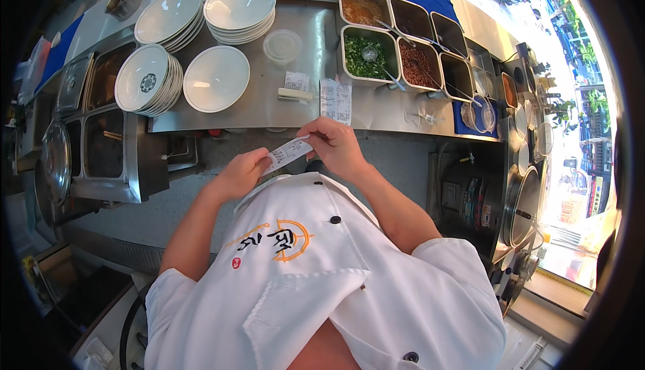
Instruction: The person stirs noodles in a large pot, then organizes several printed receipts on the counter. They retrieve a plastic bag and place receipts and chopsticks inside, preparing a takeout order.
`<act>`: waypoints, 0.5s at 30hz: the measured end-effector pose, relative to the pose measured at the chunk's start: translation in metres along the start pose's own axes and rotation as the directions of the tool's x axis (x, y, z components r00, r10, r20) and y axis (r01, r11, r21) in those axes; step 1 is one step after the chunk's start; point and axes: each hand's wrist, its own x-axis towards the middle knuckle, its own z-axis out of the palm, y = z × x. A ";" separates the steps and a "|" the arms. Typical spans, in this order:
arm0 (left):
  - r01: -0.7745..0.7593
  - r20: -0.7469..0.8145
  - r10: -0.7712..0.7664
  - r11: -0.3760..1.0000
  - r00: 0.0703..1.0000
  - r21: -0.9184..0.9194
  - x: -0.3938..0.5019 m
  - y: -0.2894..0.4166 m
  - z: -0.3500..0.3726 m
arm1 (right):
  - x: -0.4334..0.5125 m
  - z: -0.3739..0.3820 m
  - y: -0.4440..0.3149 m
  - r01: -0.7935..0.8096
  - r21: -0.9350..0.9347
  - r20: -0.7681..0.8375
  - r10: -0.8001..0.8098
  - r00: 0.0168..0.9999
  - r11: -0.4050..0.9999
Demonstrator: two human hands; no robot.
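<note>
A printed paper slip (288,154) is stretched at a slant between my two hands, in front of the steel counter's edge. My left hand (244,172) grips its lower end, and my right hand (335,144) pinches the upper end between thumb and fingers. Just beyond, more printed slips (335,99) lie flat on the steel counter (262,103). Left of these, another slip (297,80) sits partly under a pale bar-shaped holder (295,94). A single white bowl (216,79) stands nearest my left hand on the counter.
Stacks of white bowls (146,80) stand at left. Steel containers hold chopped green onion (360,52), reddish-brown beans or nuts (417,63) and an orange mixture (360,10), with ladle handles sticking out. A round plastic tub (282,46) sits mid-counter. Lidded steel wells (103,143) are farther left.
</note>
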 end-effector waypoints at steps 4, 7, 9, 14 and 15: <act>-0.083 -0.081 0.100 0.979 0.992 0.186 -0.012 -0.025 0.007 | -0.014 -0.015 0.017 -0.132 0.082 -0.122 0.142 0.982 0.988; -0.075 -0.092 0.098 0.972 0.991 0.221 -0.019 -0.037 0.006 | -0.018 -0.020 0.028 -0.178 0.132 -0.130 0.195 0.972 0.975; -0.063 -0.105 0.091 0.969 0.990 0.241 -0.020 -0.042 0.006 | -0.018 -0.020 0.034 -0.215 0.124 -0.097 0.227 0.969 0.969; -0.001 -0.109 0.023 0.981 0.994 0.193 -0.020 -0.051 0.007 | -0.013 -0.021 0.043 -0.244 0.141 -0.107 0.260 0.960 0.959; 0.080 -0.093 -0.067 0.986 0.993 0.143 -0.019 -0.053 0.007 | -0.010 -0.024 0.045 -0.248 0.171 -0.106 0.268 0.958 0.954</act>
